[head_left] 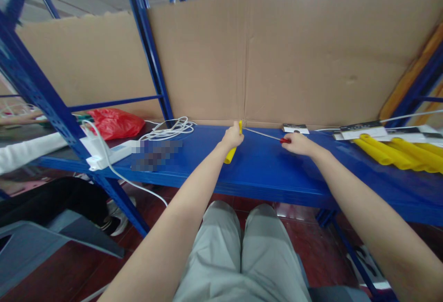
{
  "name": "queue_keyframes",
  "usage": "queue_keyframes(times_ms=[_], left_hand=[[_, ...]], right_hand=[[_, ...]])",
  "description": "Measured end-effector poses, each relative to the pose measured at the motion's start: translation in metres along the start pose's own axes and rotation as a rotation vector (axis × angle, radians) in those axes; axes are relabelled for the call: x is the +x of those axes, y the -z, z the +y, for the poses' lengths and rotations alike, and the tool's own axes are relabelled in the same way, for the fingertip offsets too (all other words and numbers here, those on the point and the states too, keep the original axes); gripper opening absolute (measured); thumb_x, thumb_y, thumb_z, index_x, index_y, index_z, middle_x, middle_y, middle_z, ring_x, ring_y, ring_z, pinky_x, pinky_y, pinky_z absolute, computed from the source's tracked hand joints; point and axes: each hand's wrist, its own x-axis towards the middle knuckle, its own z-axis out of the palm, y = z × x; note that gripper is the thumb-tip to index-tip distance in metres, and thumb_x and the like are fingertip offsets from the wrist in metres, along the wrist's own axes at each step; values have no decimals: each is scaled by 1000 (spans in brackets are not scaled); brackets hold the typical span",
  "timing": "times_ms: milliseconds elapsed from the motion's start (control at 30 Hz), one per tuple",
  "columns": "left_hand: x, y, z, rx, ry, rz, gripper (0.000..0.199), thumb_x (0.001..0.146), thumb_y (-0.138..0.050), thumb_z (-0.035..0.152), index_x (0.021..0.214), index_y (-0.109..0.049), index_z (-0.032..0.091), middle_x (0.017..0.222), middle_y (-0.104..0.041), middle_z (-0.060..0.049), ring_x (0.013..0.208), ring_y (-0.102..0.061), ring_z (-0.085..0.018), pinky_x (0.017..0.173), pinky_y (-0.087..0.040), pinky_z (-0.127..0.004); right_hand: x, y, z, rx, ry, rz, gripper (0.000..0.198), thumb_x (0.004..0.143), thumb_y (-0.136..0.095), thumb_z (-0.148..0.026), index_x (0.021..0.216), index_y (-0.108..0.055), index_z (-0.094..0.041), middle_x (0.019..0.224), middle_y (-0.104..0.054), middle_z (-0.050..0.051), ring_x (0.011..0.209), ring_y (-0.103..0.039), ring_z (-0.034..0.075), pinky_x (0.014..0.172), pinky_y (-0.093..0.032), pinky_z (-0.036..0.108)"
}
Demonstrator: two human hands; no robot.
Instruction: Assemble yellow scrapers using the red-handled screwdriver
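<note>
My left hand (232, 137) is closed around a yellow tube (230, 156), which stands tilted above the blue shelf (258, 163). Parts of the tube show above and below my fingers. My right hand (297, 144) grips the red handle of a long, thin-shafted screwdriver (265, 133). Its metal shaft points left toward my left hand and the tube's upper end; whether the tip touches the tube I cannot tell. Just behind my right hand lies a black-and-white card (295, 128). Farther right, several yellow tubes (398, 152) with similar cards lie side by side.
On the left are a white power strip (119, 152), a coiled white cable (169, 129) and a red plastic bag (116, 123). A cardboard panel (297, 57) closes off the back. Blue posts (44, 83) frame the shelf. Another person's sleeve (32, 152) shows at far left.
</note>
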Motion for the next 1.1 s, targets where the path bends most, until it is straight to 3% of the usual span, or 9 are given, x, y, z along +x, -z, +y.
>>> queue_keyframes(times_ms=[300,567,867,1100], left_hand=[[0,-5,-3,-140,40,4,36,87,-53,17,122,-45,18,114,-66,-15,102,-68,-26,86,-52,-35],[-5,-7,-7,-325,99,0,31,88,-52,13,118,-45,18,116,-66,-11,74,-71,-16,65,-55,-26],[-14,0,-3,-448,101,-17,29,88,-59,16,116,-49,17,106,-68,-8,70,-71,-16,59,-55,-24],[-16,-1,-3,-501,106,4,26,88,-60,15,112,-50,14,104,-68,-10,66,-70,-15,50,-50,-20]], right_hand=[[3,-4,4,-36,-16,80,13,72,-58,-23,82,-65,-19,77,-69,6,68,-60,19,62,-42,26],[-2,2,-2,-22,23,10,17,78,-50,-22,78,-66,-16,76,-70,9,67,-60,18,62,-41,26],[0,0,7,-25,-34,103,10,73,-57,-21,80,-64,-17,77,-69,8,68,-60,19,61,-41,26],[-1,0,6,42,-3,44,11,71,-56,-17,79,-63,-18,76,-69,7,67,-61,18,61,-42,25]])
